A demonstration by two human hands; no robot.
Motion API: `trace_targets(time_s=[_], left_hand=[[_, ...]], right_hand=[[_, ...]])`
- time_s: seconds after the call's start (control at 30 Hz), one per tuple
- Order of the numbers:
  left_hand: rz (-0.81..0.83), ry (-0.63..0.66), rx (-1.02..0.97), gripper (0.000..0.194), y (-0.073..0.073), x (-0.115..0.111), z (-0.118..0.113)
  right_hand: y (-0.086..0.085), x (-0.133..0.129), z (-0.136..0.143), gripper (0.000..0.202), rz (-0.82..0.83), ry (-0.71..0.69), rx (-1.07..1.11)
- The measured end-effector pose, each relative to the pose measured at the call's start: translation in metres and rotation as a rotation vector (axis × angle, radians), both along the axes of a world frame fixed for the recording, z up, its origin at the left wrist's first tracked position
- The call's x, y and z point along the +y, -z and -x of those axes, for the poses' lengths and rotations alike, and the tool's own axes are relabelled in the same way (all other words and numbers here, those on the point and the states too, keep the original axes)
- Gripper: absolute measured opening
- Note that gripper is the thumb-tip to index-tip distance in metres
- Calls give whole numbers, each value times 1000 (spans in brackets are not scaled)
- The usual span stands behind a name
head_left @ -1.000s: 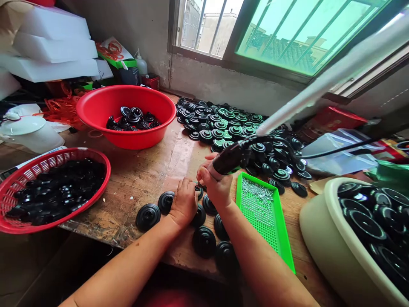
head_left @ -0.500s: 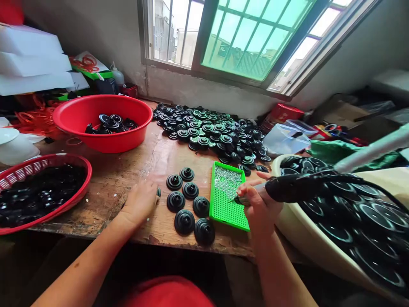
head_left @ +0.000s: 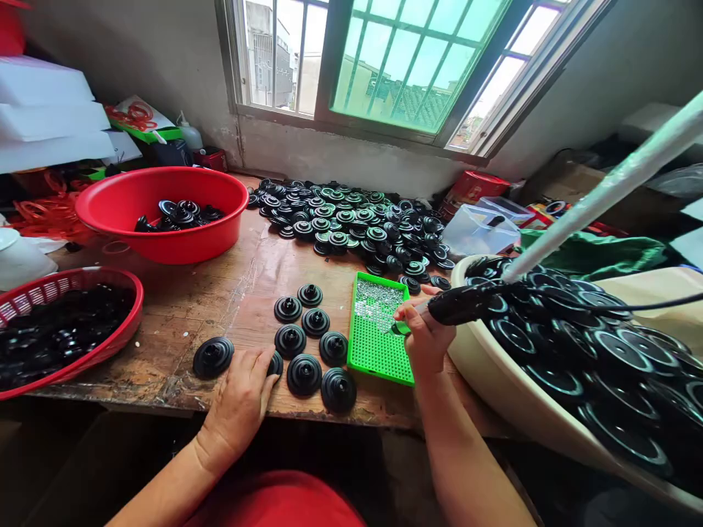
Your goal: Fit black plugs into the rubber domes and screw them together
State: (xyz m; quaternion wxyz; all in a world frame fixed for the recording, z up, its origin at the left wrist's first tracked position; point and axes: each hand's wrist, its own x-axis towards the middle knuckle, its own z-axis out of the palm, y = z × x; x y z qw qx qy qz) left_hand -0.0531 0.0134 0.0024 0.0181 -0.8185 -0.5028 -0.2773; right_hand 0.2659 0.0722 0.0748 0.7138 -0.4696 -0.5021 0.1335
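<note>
My left hand is low on the table's front part, its fingers curled round the side of a black stepped disc that they partly hide. Left of that hand lies another black disc. Several more such discs, each with a raised centre, sit in loose rows to the right. My right hand is wrapped round an electric screwdriver, whose tip points left over a green perforated tray. Small silvery pieces, apparently screws, fill the tray's far part.
A heap of black discs lies by the window wall. At left stand a red basin and a red basket holding black parts. A large cream tub of discs is at right. A pale pole slants above it.
My left hand has shifted nearer the table's front edge, uncovering the disc on its left; the disc at its fingers sits nearer me. The screwdriver stays over the tray. The whole view has shifted slightly.
</note>
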Motion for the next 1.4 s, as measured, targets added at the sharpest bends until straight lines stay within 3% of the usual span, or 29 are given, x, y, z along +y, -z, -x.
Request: trace_targets(time_s=[0.33, 0.63, 0.83, 0.93, 1.03, 1.2, 1.4], left_hand=[[0, 68, -332, 36, 11, 2, -2], [30, 54, -445, 19, 9, 4, -3], [54, 42, -479, 19, 7, 3, -5], [50, 40, -500, 17, 6, 2, -7], [61, 38, -526, 15, 6, 2, -8], [84, 35, -560, 14, 7, 2, -7], [114, 40, -582, 15, 8, 1, -9]], right_hand=[[3, 5, 1, 34, -19, -38, 2], [6, 7, 0, 36, -23, -12, -3], [-12, -6, 8, 36, -81, -33, 16], [-30, -19, 33, 39, -134, -173, 114], [-44, -30, 76, 39, -112, -397, 200], [-44, -36, 150, 40, -25, -749, 277], [-30, -29, 181, 41, 73, -781, 263]])
